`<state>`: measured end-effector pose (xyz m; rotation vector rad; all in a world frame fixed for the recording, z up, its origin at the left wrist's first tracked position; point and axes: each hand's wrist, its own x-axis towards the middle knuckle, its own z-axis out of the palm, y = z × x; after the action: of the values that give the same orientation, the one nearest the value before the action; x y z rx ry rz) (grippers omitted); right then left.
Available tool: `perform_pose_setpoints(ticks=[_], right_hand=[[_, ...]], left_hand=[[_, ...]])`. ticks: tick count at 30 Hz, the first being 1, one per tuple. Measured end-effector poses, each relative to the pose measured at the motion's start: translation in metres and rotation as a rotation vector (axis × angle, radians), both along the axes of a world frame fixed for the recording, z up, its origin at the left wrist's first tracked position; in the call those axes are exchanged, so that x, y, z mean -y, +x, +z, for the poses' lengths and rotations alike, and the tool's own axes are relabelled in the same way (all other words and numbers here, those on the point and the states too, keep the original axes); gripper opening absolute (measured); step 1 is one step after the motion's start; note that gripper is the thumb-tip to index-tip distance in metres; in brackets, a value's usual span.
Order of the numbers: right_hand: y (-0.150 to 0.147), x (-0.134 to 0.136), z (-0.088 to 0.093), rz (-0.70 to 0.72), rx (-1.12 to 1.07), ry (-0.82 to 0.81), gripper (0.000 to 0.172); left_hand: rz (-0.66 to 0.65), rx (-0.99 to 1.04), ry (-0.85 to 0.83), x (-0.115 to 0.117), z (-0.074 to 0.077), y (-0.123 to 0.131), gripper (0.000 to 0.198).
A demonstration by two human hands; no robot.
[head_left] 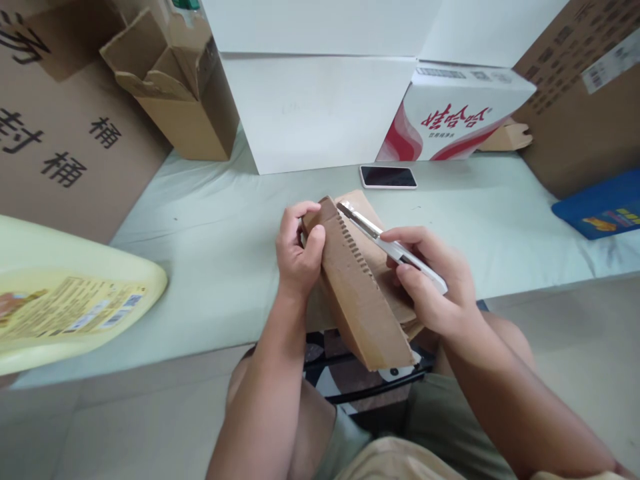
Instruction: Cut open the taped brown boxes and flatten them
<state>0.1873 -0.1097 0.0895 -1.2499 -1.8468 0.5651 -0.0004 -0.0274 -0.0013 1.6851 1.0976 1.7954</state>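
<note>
A brown cardboard box [363,300] with a row of small slits along one edge lies tilted at the table's front edge. My left hand [300,250] grips its far end, thumb on top and fingers around the left side. In my right hand [435,273] is a white box cutter [400,253]. Its metal tip points up and left, close to the slit edge near the far end of the cardboard. Whether the blade touches the cardboard I cannot tell. The flap right of the slits is partly hidden behind my right hand.
A phone [389,177] lies on the pale green cloth [220,267]. Behind stand a white box [325,110], a red-and-white carton [450,120] and an open brown box [187,120]. A yellow bottle [75,300] is at left, a blue package [600,207] at right.
</note>
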Motion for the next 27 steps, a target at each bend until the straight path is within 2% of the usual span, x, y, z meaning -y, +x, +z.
perform_pose_setpoints(ticks=[4,11,20,27], right_hand=[[-0.0004,0.0002,0.0002,-0.002,-0.007,-0.015,0.026],[-0.0006,0.0005,0.0005,0.001,0.013,0.01,0.025],[-0.0008,0.0003,-0.0005,-0.012,0.003,0.004,0.024],[-0.0008,-0.0008,-0.0008,-0.012,0.001,-0.013,0.025]], left_hand=[[-0.032,-0.099,0.047,0.0012,0.0013,-0.0032,0.025],[-0.025,-0.068,0.111,0.0002,-0.0014,-0.001,0.021],[-0.013,-0.192,0.081,0.0044,-0.0051,-0.0072,0.055],[0.004,-0.158,0.076,0.0052,-0.0038,-0.0053,0.052]])
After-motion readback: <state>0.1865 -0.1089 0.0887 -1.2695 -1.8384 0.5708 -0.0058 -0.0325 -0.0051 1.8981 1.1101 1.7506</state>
